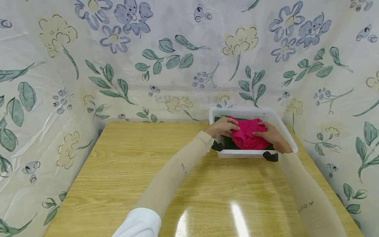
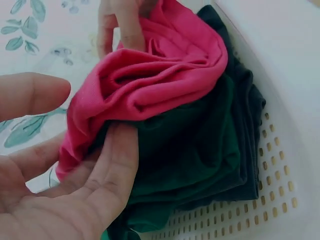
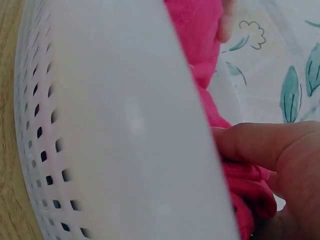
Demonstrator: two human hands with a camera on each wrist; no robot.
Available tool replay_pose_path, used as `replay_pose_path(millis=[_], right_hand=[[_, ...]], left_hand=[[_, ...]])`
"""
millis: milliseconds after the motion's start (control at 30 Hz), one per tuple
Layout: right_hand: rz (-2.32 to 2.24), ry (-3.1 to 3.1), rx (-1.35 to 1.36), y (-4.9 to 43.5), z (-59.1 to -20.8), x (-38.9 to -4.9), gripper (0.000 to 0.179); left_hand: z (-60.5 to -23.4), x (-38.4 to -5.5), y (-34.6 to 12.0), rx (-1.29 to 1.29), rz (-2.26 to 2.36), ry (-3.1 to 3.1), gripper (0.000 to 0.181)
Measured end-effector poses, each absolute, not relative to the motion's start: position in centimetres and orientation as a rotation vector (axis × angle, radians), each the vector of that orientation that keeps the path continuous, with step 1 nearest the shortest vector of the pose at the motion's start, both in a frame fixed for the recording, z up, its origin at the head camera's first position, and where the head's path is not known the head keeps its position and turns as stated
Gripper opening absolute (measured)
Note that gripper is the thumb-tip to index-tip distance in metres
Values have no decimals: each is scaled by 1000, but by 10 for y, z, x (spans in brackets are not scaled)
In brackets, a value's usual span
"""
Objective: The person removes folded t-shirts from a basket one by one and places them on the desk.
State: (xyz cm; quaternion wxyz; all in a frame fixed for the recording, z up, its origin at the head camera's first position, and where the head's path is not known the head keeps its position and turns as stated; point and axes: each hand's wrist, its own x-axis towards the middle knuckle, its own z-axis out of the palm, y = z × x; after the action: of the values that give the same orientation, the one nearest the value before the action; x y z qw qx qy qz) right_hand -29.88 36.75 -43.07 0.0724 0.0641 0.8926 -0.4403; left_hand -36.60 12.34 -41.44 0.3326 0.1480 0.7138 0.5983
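Note:
A bunched pink garment (image 1: 248,133) lies on top of dark green folded clothes (image 2: 190,145) inside a white perforated basket (image 1: 242,153). At the garment's left side is my left hand (image 1: 222,127). Its fingers (image 2: 122,150) reach under the pink fabric, against the green cloth, while the thumb stays apart from it in the left wrist view. My right hand (image 1: 273,136) holds the garment's right side, the thumb (image 3: 250,142) pressed on the pink folds. The basket's rim hides part of this grip in the right wrist view.
The basket stands at the back right of a wooden table (image 1: 142,164), close to a flower-patterned sheet (image 1: 177,82) that hangs behind and on both sides. Black wrist mounts (image 1: 270,156) sit by the basket's front rim.

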Motion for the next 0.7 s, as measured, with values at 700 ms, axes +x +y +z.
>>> replay_pose_path(millis=[700], right_hand=[[-1367,2761,51,378,-431,-294,49]], left_hand=[[-417,-360,123,490,1393,2220,32]])
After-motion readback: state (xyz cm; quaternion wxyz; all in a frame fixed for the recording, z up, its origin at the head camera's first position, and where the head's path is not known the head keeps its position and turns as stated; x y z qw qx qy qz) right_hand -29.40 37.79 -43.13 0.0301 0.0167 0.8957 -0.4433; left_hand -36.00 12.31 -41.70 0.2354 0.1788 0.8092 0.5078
